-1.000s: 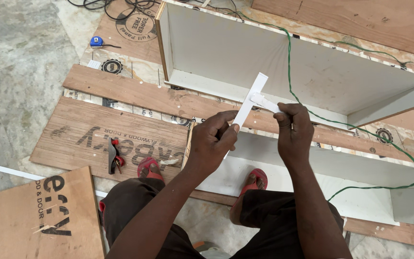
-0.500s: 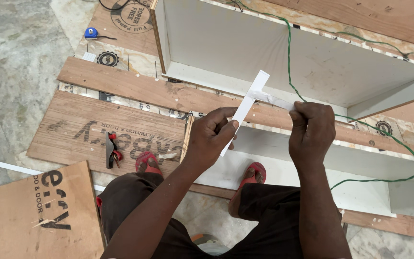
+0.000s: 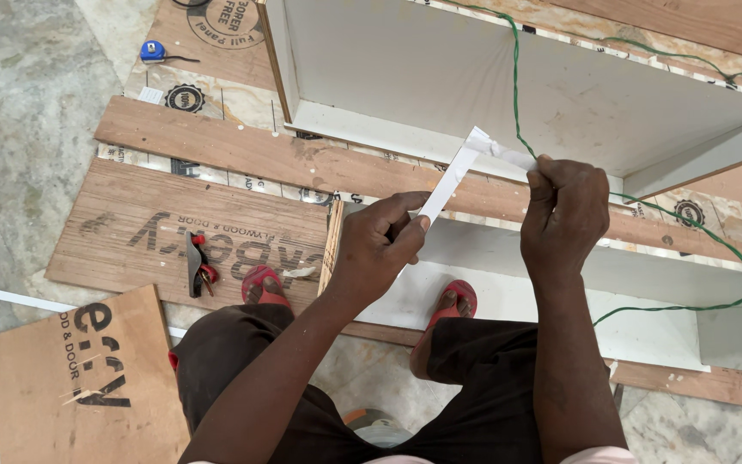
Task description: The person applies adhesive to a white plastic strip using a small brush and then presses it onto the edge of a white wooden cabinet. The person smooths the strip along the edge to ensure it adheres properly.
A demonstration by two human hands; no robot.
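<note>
Two hands grip one bent white strip: the left hand pinches its lower end, the right hand its upper. Brown plywood boards with dark round stamps lie below, beside a white cabinet.

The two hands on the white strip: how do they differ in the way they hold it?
The left hand pinches the white strip at its lower end, thumb and forefinger showing; the right hand closes as a fist around the upper end. The left hand sits lower and nearer the body, the right hand higher. Both grip the same strip, which is bent between them.
</note>
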